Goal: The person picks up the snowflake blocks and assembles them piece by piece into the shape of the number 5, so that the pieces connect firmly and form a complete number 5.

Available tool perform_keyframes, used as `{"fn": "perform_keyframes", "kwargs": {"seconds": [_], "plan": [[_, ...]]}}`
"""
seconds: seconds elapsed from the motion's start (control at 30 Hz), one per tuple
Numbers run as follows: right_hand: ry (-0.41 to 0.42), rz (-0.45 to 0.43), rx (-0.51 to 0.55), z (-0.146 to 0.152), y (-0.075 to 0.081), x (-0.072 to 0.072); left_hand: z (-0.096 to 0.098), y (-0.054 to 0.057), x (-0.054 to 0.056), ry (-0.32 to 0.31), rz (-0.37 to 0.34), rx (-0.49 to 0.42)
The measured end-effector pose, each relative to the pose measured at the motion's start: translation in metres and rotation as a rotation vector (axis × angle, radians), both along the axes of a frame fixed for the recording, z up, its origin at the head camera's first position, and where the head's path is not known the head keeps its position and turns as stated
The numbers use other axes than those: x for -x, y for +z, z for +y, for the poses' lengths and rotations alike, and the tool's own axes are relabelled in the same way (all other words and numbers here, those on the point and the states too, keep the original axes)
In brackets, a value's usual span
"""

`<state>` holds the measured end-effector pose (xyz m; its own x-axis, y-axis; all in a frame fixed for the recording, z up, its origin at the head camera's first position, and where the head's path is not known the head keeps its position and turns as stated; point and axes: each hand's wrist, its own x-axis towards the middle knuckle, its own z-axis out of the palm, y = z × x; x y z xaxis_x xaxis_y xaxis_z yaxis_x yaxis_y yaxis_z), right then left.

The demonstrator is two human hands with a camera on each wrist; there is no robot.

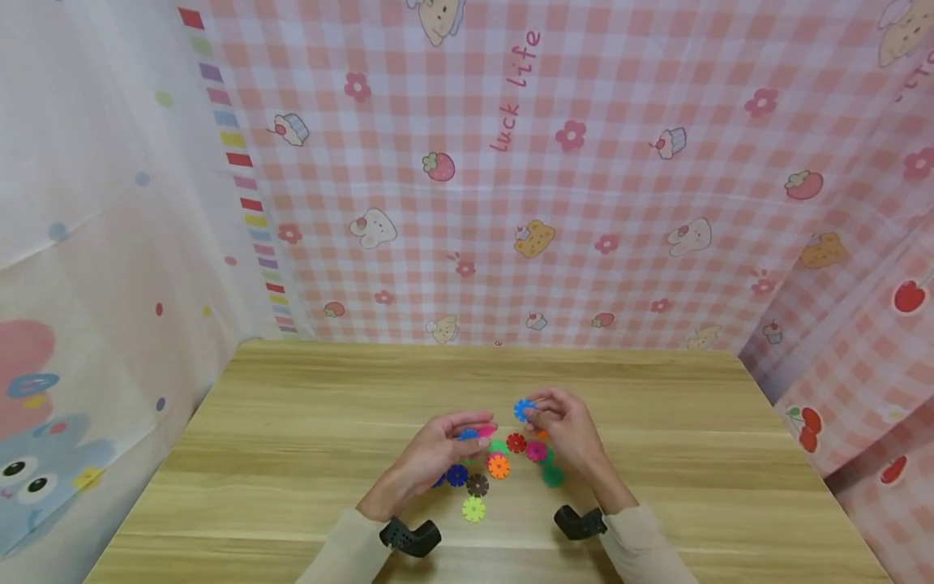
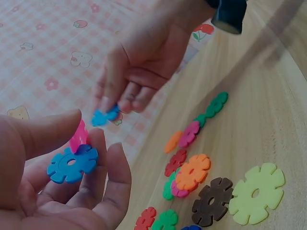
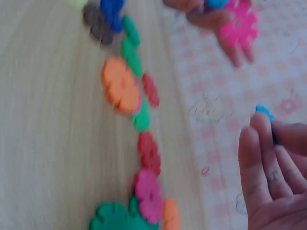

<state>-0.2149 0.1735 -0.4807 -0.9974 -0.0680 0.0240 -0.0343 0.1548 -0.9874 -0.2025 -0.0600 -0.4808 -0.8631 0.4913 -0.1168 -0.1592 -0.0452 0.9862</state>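
My left hand [image 1: 430, 450] is above the left part of the table and holds a blue notched plastic disc [image 2: 64, 168] with a pink notched disc [image 3: 247, 31] slotted upright into its edge. The thumb and fingers surround this joined pair in the left wrist view. My right hand [image 1: 572, 430], higher and to the right, pinches another blue notched disc [image 1: 522, 410] between thumb and fingertips. In the right wrist view the fingers hide most of that disc. The two hands are apart, with a gap between their pieces.
Loose notched discs lie below the hands: a yellow-green disc [image 1: 473, 510], a brown disc [image 1: 477, 491], an orange disc [image 1: 499, 470], a red disc [image 1: 516, 449], plus several green, pink and dark blue ones. Behind the wooden table [image 1: 292, 422] hangs a pink checked curtain [image 1: 496, 203].
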Motion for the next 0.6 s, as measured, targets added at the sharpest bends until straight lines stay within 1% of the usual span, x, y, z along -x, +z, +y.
{"fn": "perform_keyframes", "kwargs": {"seconds": [0.13,0.27,0.37,0.47,0.6], "plan": [[0.11,0.034,0.033,-0.003,0.006,-0.008,0.0,0.0,0.001,-0.009,0.004,-0.007],[0.18,0.07,0.04,-0.005,0.008,-0.014,0.001,0.0,0.001,-0.02,-0.015,-0.045],[0.21,0.075,0.07,-0.008,0.008,-0.016,0.001,0.0,0.001,-0.027,-0.027,-0.063],[0.224,0.073,0.096,-0.009,0.006,-0.017,0.001,-0.001,0.0,-0.033,-0.012,-0.064],[0.233,0.082,0.097,-0.011,0.003,-0.017,0.002,-0.002,0.0,-0.031,0.009,-0.055]]}}
